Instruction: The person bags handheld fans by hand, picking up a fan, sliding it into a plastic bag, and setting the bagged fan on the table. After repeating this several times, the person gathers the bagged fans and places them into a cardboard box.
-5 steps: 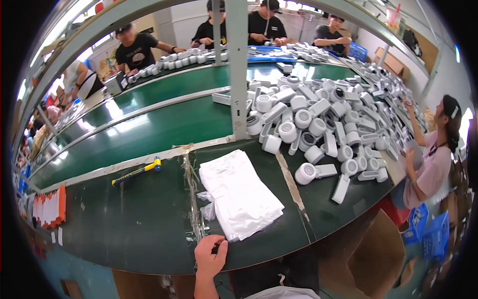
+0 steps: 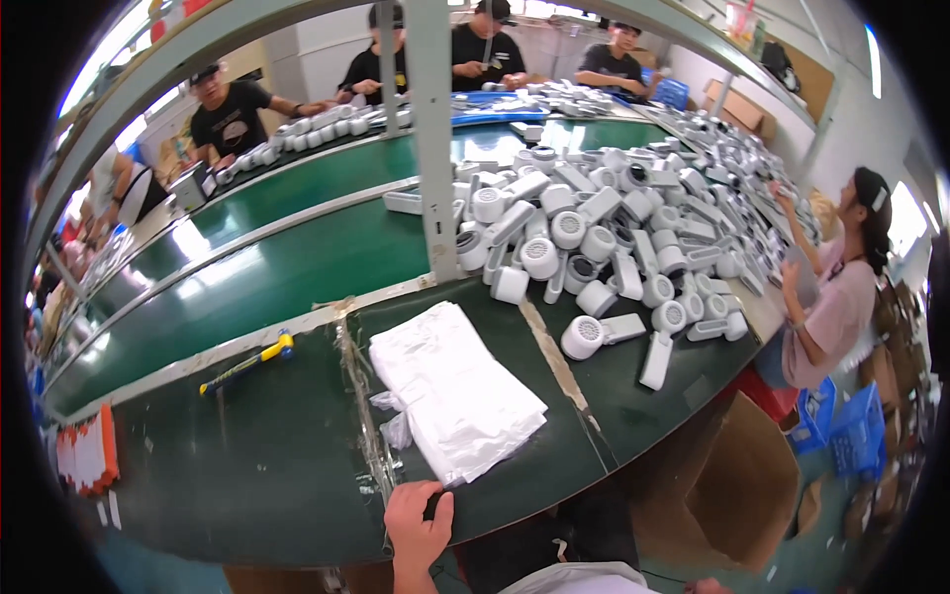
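Observation:
A flat stack of white plastic bags [image 2: 457, 391] lies on the dark green bench in front of me. My left hand [image 2: 418, 523] is at the stack's near left corner, by the bench edge. Its fingers are curled, with a gap between thumb and index finger, and nothing shows in its grip. The index fingertip reaches the corner of the bags; whether it touches them is unclear. A crumpled bit of clear plastic [image 2: 396, 429] pokes out at the stack's left side. Only a small skin-coloured part of my right hand [image 2: 707, 586] shows at the lower edge, its fingers hidden.
White-grey handheld fan-like units [image 2: 594, 233] are heaped at the right. A yellow-and-blue hammer [image 2: 247, 364] lies at the left, near orange-and-white packets [image 2: 87, 450]. A metal post [image 2: 435, 148] rises behind the stack. An open carton [image 2: 737, 485] stands below right. Several co-workers sit or stand around.
The view has swung to the right, so the bench things sit further left. My left hand's thumb and index finger have spread slightly. Part of my right hand has come in at the lower edge.

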